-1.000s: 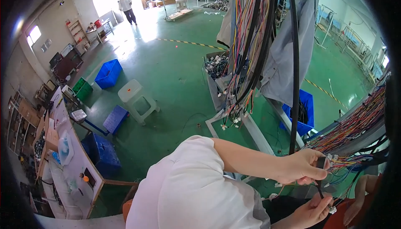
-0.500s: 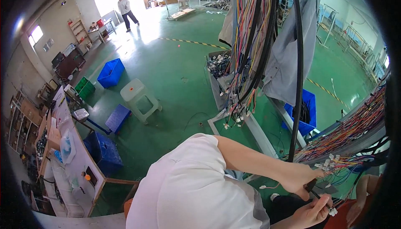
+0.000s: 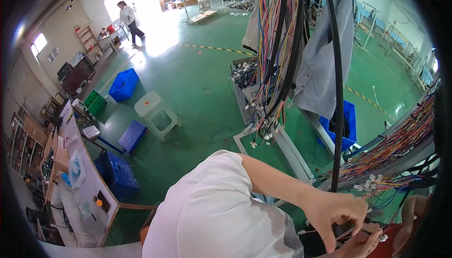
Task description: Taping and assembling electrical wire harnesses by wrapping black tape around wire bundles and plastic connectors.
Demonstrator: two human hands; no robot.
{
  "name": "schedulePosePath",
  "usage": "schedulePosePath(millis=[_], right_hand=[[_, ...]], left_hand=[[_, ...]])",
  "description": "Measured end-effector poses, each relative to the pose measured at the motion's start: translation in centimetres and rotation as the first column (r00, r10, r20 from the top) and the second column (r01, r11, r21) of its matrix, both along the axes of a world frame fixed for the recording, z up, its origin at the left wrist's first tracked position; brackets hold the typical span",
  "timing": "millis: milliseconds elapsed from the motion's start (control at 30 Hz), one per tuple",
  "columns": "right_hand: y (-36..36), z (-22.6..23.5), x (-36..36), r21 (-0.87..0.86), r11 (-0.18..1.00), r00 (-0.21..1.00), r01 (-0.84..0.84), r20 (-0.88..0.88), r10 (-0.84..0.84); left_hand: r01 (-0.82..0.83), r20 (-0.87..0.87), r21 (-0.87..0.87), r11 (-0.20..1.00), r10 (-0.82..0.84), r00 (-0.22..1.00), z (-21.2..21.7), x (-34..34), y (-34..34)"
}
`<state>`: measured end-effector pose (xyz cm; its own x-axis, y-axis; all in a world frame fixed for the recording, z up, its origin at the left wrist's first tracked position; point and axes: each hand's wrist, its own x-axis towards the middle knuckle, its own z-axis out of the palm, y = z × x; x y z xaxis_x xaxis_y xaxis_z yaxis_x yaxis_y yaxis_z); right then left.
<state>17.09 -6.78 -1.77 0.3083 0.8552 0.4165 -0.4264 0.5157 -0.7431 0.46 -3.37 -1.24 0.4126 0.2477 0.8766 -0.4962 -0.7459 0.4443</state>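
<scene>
The green floor (image 3: 202, 98) runs wide on our left, so we have more room that way. A walking person (image 3: 129, 21) by the bright door is farther left now, well apart from us. Our right side is tight: the thick bundle of coloured wires (image 3: 395, 138) slopes close by, another person's arm (image 3: 407, 220) is just past our fingers, and the black cable (image 3: 338, 117) hangs near our left wrist. Our left hand (image 3: 332, 208) has just rolled over and come down, thumb low, beside the right one. It curls, but we cannot tell if it grips anything; the black tape it had half a second ago is hard to see. That looks like the middle of a turn. Our right hand (image 3: 361, 247) pinches the white-tipped wire (image 3: 383, 238), which pokes past its fingertips.
</scene>
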Motion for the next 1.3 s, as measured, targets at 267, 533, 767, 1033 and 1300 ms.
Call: schedulePosePath(millis=[267, 533, 767, 1033, 1300], right_hand=[[-0.2, 0.9, -2.0, 0.097, 0.948, 0.913, 0.302, 0.255, -0.317], [-0.2, 0.6, -1.2, 0.114, 0.990, 0.996, 0.084, -0.030, -0.081], [-1.2, -0.5, 0.6, -0.036, 0.999, 0.995, -0.035, -0.094, 0.031], [-1.0, -0.6, -1.4, 0.199, 0.959, 0.959, 0.200, 0.160, -0.233], [-0.4, 0.7, 0.0, 0.080, 0.994, 0.997, 0.068, -0.050, -0.064]], left_hand=[[-0.473, -0.447, -0.182, 0.862, 0.356, 0.821, -1.6, 0.5, 0.8], [0.157, -0.099, -0.781, 0.605, -0.367, 0.925, 1.0, 0.7, 0.7], [0.106, -0.324, -0.027, 0.994, -0.109, 0.940, 0.9, -2.1, 0.3], [-0.468, -0.747, -0.141, 0.872, 0.216, 0.628, 1.0, 0.3, 1.7], [-0.045, -0.211, -0.861, 0.506, -0.277, 0.937, 3.3, -0.6, 1.6]])
